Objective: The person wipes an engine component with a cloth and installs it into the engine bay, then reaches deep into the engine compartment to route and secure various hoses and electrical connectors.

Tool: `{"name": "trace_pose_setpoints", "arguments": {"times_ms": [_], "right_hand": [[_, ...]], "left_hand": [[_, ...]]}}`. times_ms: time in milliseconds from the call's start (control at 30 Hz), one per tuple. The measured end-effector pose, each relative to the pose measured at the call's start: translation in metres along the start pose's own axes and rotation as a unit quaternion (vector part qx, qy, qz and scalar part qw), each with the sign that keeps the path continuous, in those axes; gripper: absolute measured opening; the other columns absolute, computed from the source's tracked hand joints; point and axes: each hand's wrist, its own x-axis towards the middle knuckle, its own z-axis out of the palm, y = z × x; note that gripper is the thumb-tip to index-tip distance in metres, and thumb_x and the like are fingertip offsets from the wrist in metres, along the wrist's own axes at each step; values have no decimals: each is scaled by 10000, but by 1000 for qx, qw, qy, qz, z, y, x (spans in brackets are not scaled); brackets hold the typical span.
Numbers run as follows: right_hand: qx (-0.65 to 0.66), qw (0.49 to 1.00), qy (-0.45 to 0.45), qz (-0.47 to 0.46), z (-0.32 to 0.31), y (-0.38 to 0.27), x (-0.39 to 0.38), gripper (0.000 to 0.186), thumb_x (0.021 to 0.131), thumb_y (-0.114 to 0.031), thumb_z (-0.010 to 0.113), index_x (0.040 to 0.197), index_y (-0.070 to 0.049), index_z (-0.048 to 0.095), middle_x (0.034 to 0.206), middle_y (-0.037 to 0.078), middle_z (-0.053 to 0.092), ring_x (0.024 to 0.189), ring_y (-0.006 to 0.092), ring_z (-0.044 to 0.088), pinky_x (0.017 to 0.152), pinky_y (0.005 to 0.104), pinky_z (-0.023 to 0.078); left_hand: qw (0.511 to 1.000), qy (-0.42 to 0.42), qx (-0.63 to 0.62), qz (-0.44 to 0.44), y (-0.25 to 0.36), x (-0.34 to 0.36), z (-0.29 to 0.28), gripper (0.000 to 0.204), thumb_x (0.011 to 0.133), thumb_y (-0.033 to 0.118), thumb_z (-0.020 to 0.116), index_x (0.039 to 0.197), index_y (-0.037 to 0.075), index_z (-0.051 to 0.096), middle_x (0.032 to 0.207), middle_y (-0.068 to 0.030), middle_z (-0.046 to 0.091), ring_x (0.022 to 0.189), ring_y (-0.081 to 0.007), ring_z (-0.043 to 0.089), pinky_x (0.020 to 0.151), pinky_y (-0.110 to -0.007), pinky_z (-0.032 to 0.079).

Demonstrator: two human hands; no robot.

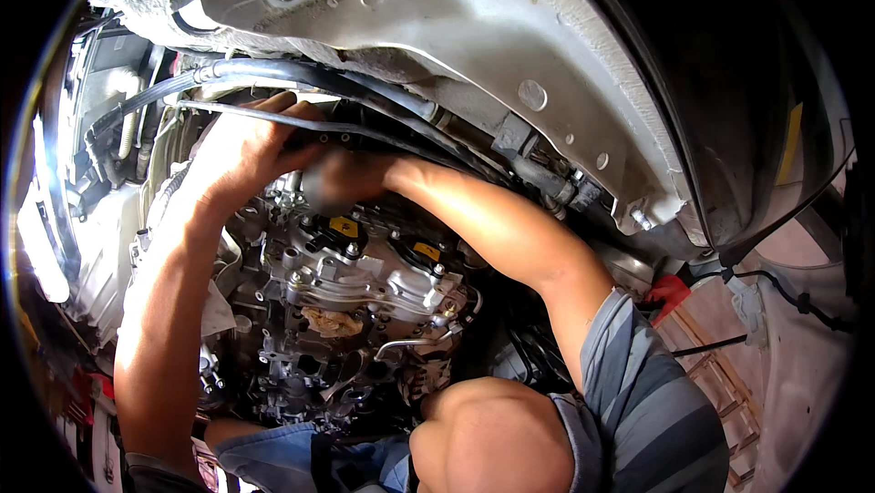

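Observation:
My left hand (253,148) reaches to the back of the opened engine (365,279), under a thin grey hose (219,108). Its fingers are curled at a dark part, most of which is hidden. Close beside it, my right hand (351,179) comes in from the right, low over the engine's rear edge. Blur covers its fingers, so what they hold, if anything, does not show. Just in front of the hands sit two black parts with yellow labels, one nearer (344,227) and one to its right (426,251). A crumpled tan wad (331,323) lies farther down the engine.
Black hoses (273,69) arch behind my hands, beneath a pale metal body panel (437,24). A bent metal pipe (415,344) crosses the engine's near side. A rounded bare-skinned shape (497,434) and blue cloth (283,458) fill the lower edge. At right stands a wooden ladder-like frame (720,384).

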Motion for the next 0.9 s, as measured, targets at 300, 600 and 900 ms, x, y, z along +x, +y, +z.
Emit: {"name": "trace_pose_setpoints", "arguments": {"times_ms": [300,600,900], "right_hand": [[-6,987,-114,116,-11,-86,35,306,849,-256,511,799,13,646,792,193,656,718,279,609,694,422,466],[-35,973,-42,224,-48,-187,43,491,973,-410,411,896,13,649,886,206,666,817,327,633,785,423,473],[23,981,-78,174,-74,-209,40,458,936,-393,492,1205,-26,546,1155,207,609,1093,320,575,982,386,416]], "left_hand": [[999,22,44,-21,-29,-39,9,414,816,257,722,1167,80,596,1100,-171,613,921,-329,626,773,-407,509],[997,-42,51,-43,-25,-43,-7,403,821,231,706,1170,67,586,1071,-151,611,919,-333,612,787,-391,502],[997,-13,60,-47,-16,-26,5,339,804,273,700,1084,107,606,960,-121,597,843,-308,604,720,-389,489]]}}
